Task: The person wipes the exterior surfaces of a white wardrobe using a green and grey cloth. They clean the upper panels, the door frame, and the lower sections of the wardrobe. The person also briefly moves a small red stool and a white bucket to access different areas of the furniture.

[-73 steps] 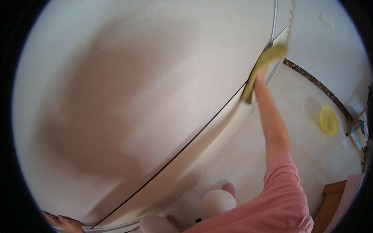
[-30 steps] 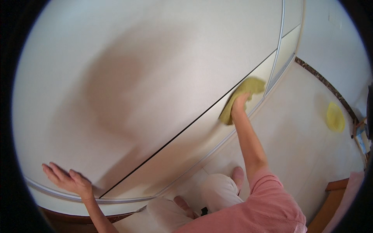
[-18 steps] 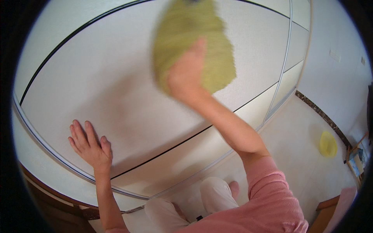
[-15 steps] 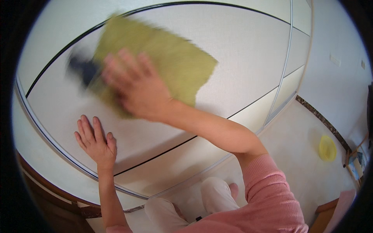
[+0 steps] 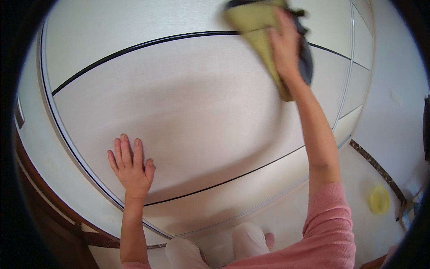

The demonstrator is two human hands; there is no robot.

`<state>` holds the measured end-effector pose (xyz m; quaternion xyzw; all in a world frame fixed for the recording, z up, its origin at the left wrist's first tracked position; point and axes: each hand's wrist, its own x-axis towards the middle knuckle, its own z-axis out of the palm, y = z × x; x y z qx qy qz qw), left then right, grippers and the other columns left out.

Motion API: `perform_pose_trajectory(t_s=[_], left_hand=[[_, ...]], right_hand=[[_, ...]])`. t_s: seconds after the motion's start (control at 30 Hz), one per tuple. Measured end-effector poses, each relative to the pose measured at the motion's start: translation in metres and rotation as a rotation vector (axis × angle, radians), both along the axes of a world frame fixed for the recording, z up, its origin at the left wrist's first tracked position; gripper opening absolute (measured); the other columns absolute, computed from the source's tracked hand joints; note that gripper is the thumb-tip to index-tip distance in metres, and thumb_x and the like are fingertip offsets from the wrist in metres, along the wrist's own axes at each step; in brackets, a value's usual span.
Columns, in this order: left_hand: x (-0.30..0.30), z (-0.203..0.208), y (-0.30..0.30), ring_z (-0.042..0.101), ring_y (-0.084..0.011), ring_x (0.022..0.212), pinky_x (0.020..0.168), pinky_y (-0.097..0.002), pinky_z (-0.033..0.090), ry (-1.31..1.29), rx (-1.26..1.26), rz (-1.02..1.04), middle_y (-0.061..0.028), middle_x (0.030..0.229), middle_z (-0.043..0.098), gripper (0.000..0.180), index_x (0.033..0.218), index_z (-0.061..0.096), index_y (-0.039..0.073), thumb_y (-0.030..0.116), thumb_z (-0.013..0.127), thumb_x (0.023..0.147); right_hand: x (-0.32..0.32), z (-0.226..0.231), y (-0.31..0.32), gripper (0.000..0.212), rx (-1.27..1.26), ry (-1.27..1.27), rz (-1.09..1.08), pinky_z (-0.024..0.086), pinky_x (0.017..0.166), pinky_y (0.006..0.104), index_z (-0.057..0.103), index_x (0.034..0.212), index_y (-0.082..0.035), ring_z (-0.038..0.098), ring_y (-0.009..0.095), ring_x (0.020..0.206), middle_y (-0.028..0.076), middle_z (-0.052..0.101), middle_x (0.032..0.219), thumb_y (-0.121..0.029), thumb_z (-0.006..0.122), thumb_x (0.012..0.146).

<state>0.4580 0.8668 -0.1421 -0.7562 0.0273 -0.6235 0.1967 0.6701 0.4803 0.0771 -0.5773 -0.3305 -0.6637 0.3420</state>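
A large white sliding wardrobe door point(image 5: 197, 107), crossed by black strips, fills the view in front of me. My left hand point(image 5: 133, 172) rests flat on its lower left, fingers spread and holding nothing. High on the right, my right hand point(image 5: 285, 49) presses an olive-green cloth point(image 5: 262, 40) against the door. The cloth has a dark grey side that shows by the wrist; it is bunched and slightly blurred at its top. It covers part of the upper black strip point(image 5: 165, 38).
Silver rails point(image 5: 56, 121) edge the door. To the right are a white wall and a pale floor with a yellow basin point(image 5: 379, 200) by the dark skirting point(image 5: 377, 169). Brown wood point(image 5: 40, 197) lies at lower left. My knees point(image 5: 248, 237) are below.
My right hand has swept the cloth from the left of the door to the upper right, and the cloth looks more folded. My left hand stays flat on the door.
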Motion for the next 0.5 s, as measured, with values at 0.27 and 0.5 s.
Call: perform_pose_trajectory(t_s=[0.27, 0.5], left_hand=[[-0.001, -0.005, -0.011, 0.037, -0.0376, 0.142, 0.113, -0.0599, 0.026, 0.023, -0.066, -0.070, -0.0177, 0.154, 0.039, 0.055, 0.140, 0.053, 0.013, 0.030, 0.058, 0.089], [-0.003, -0.012, -0.005, 0.041, -0.0287, 0.140, 0.113, -0.0560, 0.027, 0.007, -0.104, -0.154, -0.0108, 0.153, 0.044, 0.053, 0.135, 0.059, 0.016, 0.032, 0.062, 0.085]], right_hand=[[0.070, 0.005, -0.097, 0.056, 0.435, 0.765, -0.659, 0.027, 0.116, 0.0424, 0.049, 0.143, -0.004, 0.034, 0.031, 0.143, 0.017, 0.046, 0.150, -0.042, 0.033, 0.105], [-0.043, 0.075, 0.115, 0.052, 0.108, 0.287, -0.153, 0.023, 0.118, 0.0405, 0.048, 0.143, -0.010, 0.037, 0.029, 0.142, 0.010, 0.046, 0.150, -0.040, 0.034, 0.103]])
